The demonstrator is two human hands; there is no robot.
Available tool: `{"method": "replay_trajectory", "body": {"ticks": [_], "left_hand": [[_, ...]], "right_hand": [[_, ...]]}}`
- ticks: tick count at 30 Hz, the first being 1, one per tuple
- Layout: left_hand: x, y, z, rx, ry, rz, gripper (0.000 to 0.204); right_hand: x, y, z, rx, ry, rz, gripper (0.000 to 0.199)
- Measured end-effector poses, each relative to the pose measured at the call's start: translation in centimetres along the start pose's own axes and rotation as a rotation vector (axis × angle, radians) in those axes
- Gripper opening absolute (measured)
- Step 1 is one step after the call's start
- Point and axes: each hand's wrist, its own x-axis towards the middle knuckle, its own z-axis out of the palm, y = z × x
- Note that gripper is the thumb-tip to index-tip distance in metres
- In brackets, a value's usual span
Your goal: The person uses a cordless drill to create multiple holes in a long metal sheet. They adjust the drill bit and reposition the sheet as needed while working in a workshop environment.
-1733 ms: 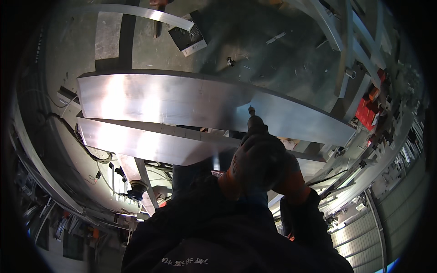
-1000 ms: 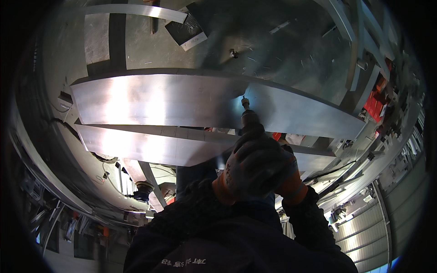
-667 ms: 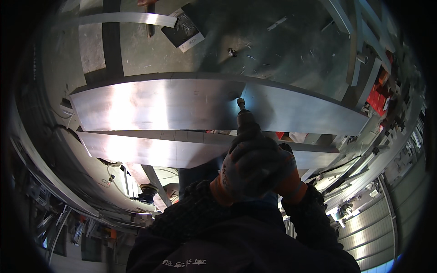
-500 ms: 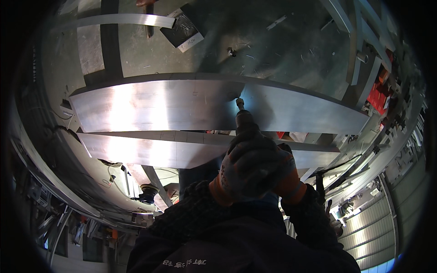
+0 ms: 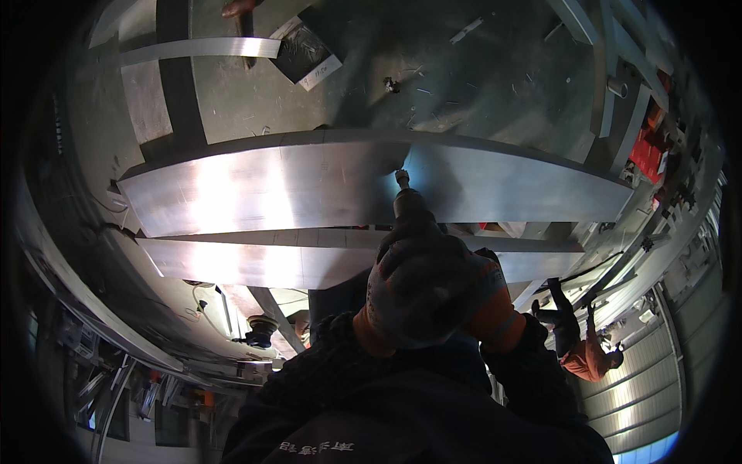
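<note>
Both my hands wear grey gloves with orange cuffs and are closed around a power drill (image 5: 409,204). My left hand (image 5: 398,282) wraps over the drill's body, and its fingers overlap my right hand (image 5: 483,290) at the grip. Much of the drill's body is hidden under the gloves. A short bit with a wide round head points away from me, at a wide silvery metal beam (image 5: 525,182). A bluish light falls on the metal around the bit. Whether the bit touches the beam, I cannot tell. A second, narrower metal beam (image 5: 224,263) lies parallel on my side.
Beyond the beams, a box of small metal pieces (image 5: 305,54) stands on the floor amid scattered shavings. Metal profiles (image 5: 607,69) and red packages (image 5: 648,155) are at the right. A black round-headed tool (image 5: 261,331) lies lower left. Another person (image 5: 589,352) is at the lower right.
The drill and both hands have shifted slightly left in the picture, with the grip unchanged. A person in a reddish top has come into view at the lower right.
</note>
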Motion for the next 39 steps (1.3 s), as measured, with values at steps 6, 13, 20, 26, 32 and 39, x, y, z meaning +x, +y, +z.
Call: {"method": "replay_trajectory", "body": {"ticks": [6, 13, 20, 26, 32, 39], "left_hand": [[2.2, 0.5, -0.1, -0.083, 0.007, -0.06, 0.029], [2.9, 0.8, 0.4, -0.067, 0.083, -0.138, 0.034], [3.7, 0.2, 1.1, -0.114, 0.113, -0.097, 0.035], [4.3, 0.2, 3.8, -0.088, 0.24, -0.079, 0.036], [5.0, 0.2, 5.0, -0.11, 0.366, -0.089, 0.037], [4.5, 0.0, 4.8, -0.124, 0.451, -0.104, 0.038]], "right_hand": [[0.4, -0.9, -1.8, 0.003, -0.007, 0.015, 0.053], [1.5, -1.5, -4.4, 0.086, -0.135, 0.057, 0.05], [1.4, -0.2, -5.7, 0.11, -0.235, 0.014, 0.058], [2.5, 2.4, -9.9, 0.076, -0.313, -0.185, 0.06], [2.3, 3.5, -12.1, -0.112, -0.335, -0.235, 0.063], [2.3, 2.1, -11.5, -0.315, -0.415, -0.181, 0.068]]}}
